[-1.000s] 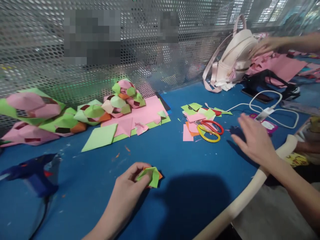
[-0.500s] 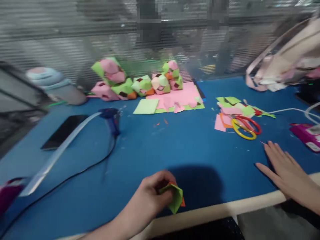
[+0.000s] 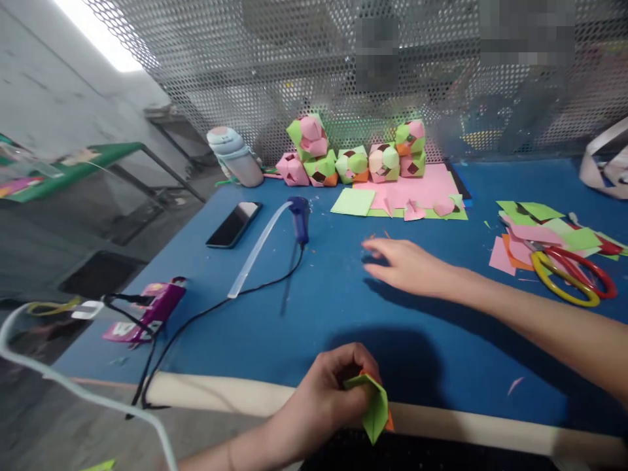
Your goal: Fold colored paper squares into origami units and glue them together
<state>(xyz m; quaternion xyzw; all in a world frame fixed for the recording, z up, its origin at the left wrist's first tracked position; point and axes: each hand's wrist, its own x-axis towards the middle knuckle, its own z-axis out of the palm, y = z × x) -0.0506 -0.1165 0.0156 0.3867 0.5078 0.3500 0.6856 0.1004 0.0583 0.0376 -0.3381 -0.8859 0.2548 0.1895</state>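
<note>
My left hand point(image 3: 326, 396) is closed on a folded green and orange paper piece point(image 3: 375, 411) at the near table edge. My right hand point(image 3: 409, 265) is stretched out flat over the blue table point(image 3: 343, 320), fingers apart and holding nothing, pointing left toward a blue glue gun point(image 3: 299, 219). A clear glue stick point(image 3: 258, 248) juts from the gun's back, and its black cord point(image 3: 216, 311) trails to the near edge.
Folded pink and green paper balls point(image 3: 353, 157) and flat paper sheets point(image 3: 407, 196) lie by the mesh wall. Red and yellow scissors point(image 3: 572, 275) rest on paper scraps point(image 3: 530, 229) at right. A phone point(image 3: 233, 224), a bottle point(image 3: 235, 157) and a magenta pack point(image 3: 152, 311) sit left.
The view has swung left. My right hand has travelled from the right side across the table toward the glue gun. My left hand keeps its hold on the folded piece near the table's edge.
</note>
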